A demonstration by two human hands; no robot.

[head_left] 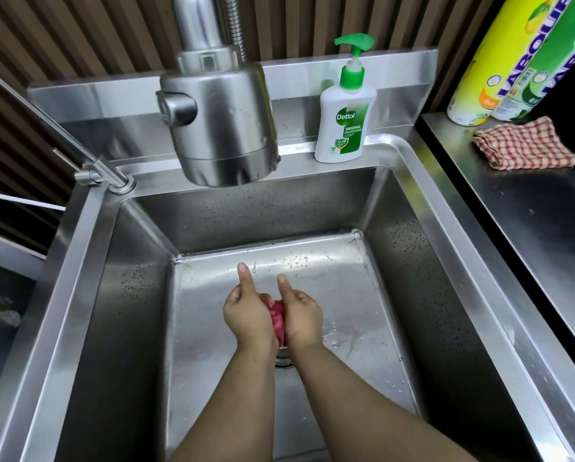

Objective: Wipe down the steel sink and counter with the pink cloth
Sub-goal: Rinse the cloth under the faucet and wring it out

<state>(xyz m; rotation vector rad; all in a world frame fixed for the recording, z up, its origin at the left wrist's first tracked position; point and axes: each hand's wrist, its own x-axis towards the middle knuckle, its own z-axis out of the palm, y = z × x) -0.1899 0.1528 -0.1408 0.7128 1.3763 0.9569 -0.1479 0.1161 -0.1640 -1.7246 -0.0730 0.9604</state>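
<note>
hands: left hand [246, 315] and right hand [301, 315] are both wrapped round the pink cloth [277, 316] and squeeze it between them, thumbs sticking straight out toward the far wall
where the cloth is: wadded up small between the palms, low in the sink [412, 261], right above the drain [282, 360]
step, my guess: looks like wringing it out before any real wiping, so the job's barely begun
risk, soggy cloth: if it isn't wrung enough it'll just push water around. Walls and floor already carry droplets, so streaks on the steel seem likely
risk, drain: that wad sits right over the hole, so one slip could drop it onto or into it
risk, faucet head: the big faucet head [217, 128] hangs over the far half of the sink, easy to bang a knuckle on when the hands come up
risk, soap bottle: the soap bottle [344, 118] stands on the far ledge right at the rim, and a careless swipe there could tip it into the basin
risk, worktop: on the right the worktop [529, 211] carries a checked cloth [526, 145] and two tall bottles [499, 61] at its far end. Wiping round them leaves patches, and shoving them could topple the bottles
</note>
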